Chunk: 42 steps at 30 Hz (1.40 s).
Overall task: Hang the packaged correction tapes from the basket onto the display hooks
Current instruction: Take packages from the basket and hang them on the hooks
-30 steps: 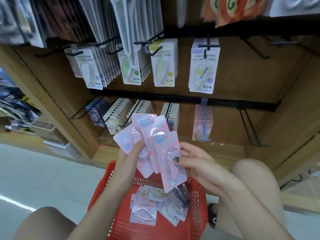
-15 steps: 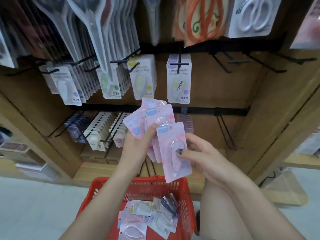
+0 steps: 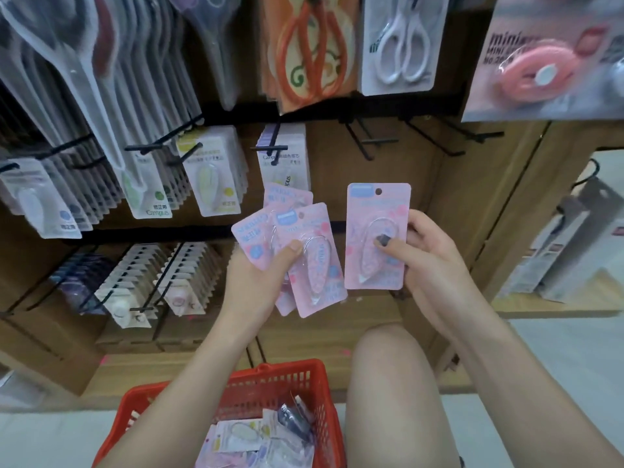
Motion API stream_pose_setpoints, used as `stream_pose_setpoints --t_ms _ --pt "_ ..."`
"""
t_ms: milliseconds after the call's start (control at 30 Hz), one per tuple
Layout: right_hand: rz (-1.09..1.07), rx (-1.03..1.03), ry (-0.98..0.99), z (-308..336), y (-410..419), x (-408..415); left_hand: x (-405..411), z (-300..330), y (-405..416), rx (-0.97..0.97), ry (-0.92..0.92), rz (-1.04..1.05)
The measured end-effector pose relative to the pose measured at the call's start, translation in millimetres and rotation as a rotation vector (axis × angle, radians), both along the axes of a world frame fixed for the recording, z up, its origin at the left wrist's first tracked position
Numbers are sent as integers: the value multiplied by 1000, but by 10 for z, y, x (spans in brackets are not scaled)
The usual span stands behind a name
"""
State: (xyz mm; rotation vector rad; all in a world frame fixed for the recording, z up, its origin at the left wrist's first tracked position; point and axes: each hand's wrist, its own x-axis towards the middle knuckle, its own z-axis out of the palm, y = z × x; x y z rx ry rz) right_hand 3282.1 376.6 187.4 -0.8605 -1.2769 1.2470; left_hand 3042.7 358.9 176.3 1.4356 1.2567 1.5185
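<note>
Right hand (image 3: 426, 255) one pack (image 3: 375, 236), left hand (image 3: 261, 282) three packs (image 3: 297, 244)

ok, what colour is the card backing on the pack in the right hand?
Pale pink card with a small blue label at top left, clearest in the head view.

Soft, even indoor light with faint shadows. Wide-angle bending warps the frame edges; the scissor packs (image 3: 396, 42) along the top and the lower-centre basket (image 3: 277, 383) look blurred.
</note>
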Motion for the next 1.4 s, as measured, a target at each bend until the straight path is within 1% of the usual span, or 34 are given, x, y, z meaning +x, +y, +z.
stream_pose_setpoints --t_ms 233,433,567,700,933,1067,1200,1300,1400 --pt "-22 101 -26 171 116 -19 29 103 74 3 104 -78" --pt "-61 70 -46 221 242 -115 -32 71 134 -23 144 -84" --pt "-68 112 -52 234 305 -140 -67 38 161 -53 141 -96" --pt "-65 89 -43 244 371 -144 -80 44 181 -65 140 -96" --pt "-130 85 -88 178 375 -150 -121 2 237 -71 166 -50" --pt "-220 27 -105 194 476 -176 -138 -35 252 -74 207 -28" --pt "-286 -103 -198 262 929 -310 -141 -51 273 -65 217 18" --pt "-252 -175 -213 299 1330 -376 -136 -29 274 -74 200 18" --pt "-212 -255 -194 365 1572 -428 -96 17 279 -73 166 -32"
